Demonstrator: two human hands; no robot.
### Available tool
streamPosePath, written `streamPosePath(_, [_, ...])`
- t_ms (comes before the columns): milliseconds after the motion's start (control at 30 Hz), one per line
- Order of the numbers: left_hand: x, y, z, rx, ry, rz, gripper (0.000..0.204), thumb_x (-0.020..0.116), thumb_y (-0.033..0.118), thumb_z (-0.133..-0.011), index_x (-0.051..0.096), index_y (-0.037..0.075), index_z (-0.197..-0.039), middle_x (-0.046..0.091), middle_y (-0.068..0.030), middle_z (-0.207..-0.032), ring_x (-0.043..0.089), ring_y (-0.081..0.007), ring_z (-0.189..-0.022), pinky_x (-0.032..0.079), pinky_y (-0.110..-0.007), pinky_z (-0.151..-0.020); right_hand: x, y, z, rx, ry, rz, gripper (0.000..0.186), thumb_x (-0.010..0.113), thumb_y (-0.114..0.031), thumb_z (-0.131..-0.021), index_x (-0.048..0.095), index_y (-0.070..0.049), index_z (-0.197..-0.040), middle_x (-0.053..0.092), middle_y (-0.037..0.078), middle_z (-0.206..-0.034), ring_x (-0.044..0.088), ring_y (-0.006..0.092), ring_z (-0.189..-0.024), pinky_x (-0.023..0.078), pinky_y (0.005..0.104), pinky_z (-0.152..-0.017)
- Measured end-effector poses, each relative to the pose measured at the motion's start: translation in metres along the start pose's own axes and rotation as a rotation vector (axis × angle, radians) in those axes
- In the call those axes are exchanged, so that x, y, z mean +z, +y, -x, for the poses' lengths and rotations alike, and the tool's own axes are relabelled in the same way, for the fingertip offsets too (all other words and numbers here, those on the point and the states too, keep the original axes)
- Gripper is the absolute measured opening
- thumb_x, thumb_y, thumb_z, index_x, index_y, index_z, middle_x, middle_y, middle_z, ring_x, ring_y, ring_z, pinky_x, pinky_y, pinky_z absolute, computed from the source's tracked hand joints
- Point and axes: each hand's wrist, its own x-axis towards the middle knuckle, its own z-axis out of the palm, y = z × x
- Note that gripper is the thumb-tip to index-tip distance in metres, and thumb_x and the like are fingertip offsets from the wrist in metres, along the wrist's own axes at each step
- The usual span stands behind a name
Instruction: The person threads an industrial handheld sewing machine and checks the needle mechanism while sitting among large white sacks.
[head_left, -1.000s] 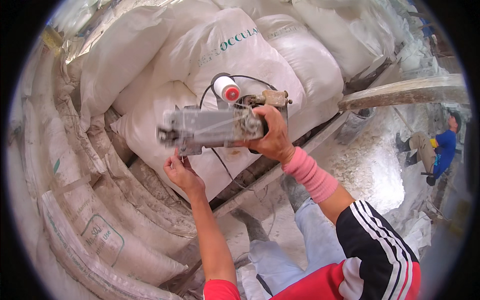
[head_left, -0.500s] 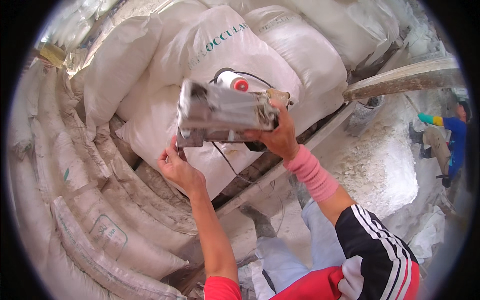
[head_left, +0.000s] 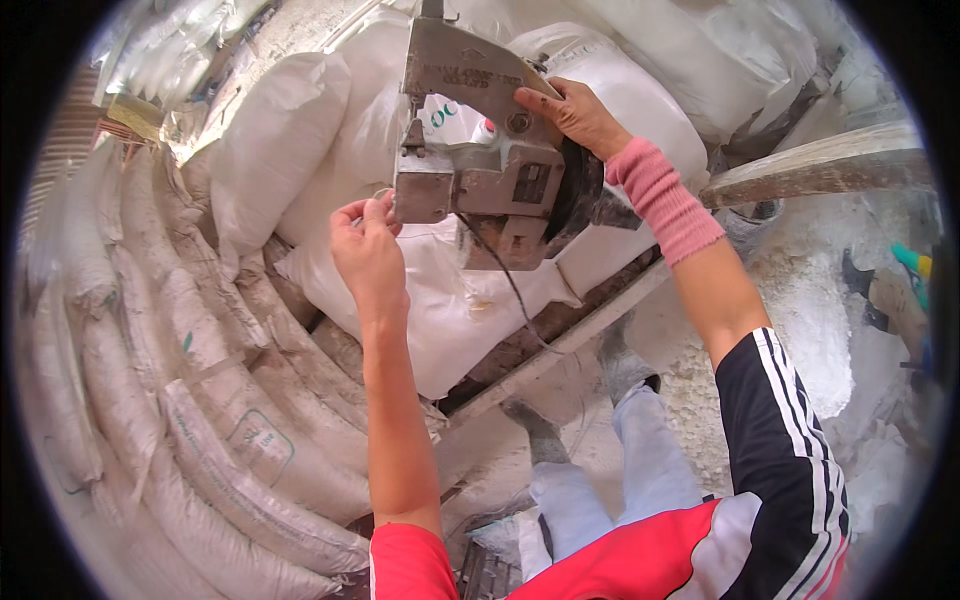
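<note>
A grey metal bag-sewing machine (head_left: 505, 175) is tipped up over the white sacks, its side facing me. My right hand (head_left: 585, 115), with a pink knitted band at the wrist, grips its upper right part. Close beside the machine's left end is my left hand (head_left: 368, 245); its fingers are pinched together on a thin pale thread (head_left: 384, 192). A black cable (head_left: 505, 275) hangs from the machine. Through the gap in its frame shows a bit of a red-centred thread cone (head_left: 489, 126). A full white sack (head_left: 430, 330) lies beneath.
Long dusty sacks (head_left: 210, 350) are stacked at the left. More full white sacks (head_left: 280, 150) lie behind the machine. A wooden beam (head_left: 820, 165) juts in from the right, above a floor strewn with white powder (head_left: 800, 320). Another person (head_left: 905, 290) is partly visible at the far right.
The sewing machine has been raised and tilted, so its side and frame gap now show. Both my hands have moved upward with it. The person at right is now less visible.
</note>
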Motion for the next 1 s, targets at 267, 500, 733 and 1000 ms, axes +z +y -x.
streamPosePath(267, [0.041, 0.022, -0.003, 0.235, 0.029, -0.465, 0.018, 0.055, 0.015, -0.094, 0.054, -0.002, -0.090, 0.063, -0.0078, -0.081, 0.056, -0.0111, -0.071, 0.044, -0.028, -0.063, -0.023, 0.010, -0.048, 0.161, -0.151, -0.020, 0.075, 0.065, -0.064, -0.077, 0.061, 0.002, -0.111, 0.063, 0.006, -0.096, 0.056, 0.0127, -0.086, 0.044, 0.0244, -0.077])
streamPosePath(500, [0.029, 0.020, 0.017, 0.101, 0.045, -0.440, 0.017, 0.051, 0.014, -0.096, 0.053, -0.003, -0.092, 0.066, -0.0093, -0.091, 0.059, -0.0124, -0.080, 0.045, -0.026, -0.072, -0.020, 0.020, -0.026, 0.133, -0.131, 0.016, 0.068, 0.068, -0.056, -0.077, 0.060, 0.002, -0.112, 0.064, 0.015, -0.099, 0.060, 0.0220, -0.095, 0.045, 0.0329, -0.084])
streamPosePath(733, [0.000, 0.037, 0.011, -0.130, -0.217, -0.347, 0.025, 0.059, 0.021, -0.091, 0.055, -0.002, -0.099, 0.066, -0.0093, -0.091, 0.057, -0.0119, -0.089, 0.041, -0.024, -0.081, -0.016, 0.021, -0.009, 0.064, -0.095, 0.121, 0.060, 0.067, -0.052, -0.079, 0.057, 0.001, -0.105, 0.059, 0.006, -0.089, 0.051, 0.0132, -0.082, 0.043, 0.0263, -0.074])
streamPosePath(1000, [-0.011, 0.050, -0.030, 0.002, -0.282, -0.540, 0.021, 0.060, 0.016, -0.089, 0.062, -0.003, -0.098, 0.067, -0.0061, -0.088, 0.059, -0.0110, -0.084, 0.045, -0.025, -0.079, -0.018, 0.027, -0.012, 0.039, -0.070, 0.131, 0.054, 0.068, -0.046, -0.080, 0.059, 0.001, -0.106, 0.065, 0.016, -0.095, 0.061, 0.0223, -0.087, 0.046, 0.0334, -0.078])
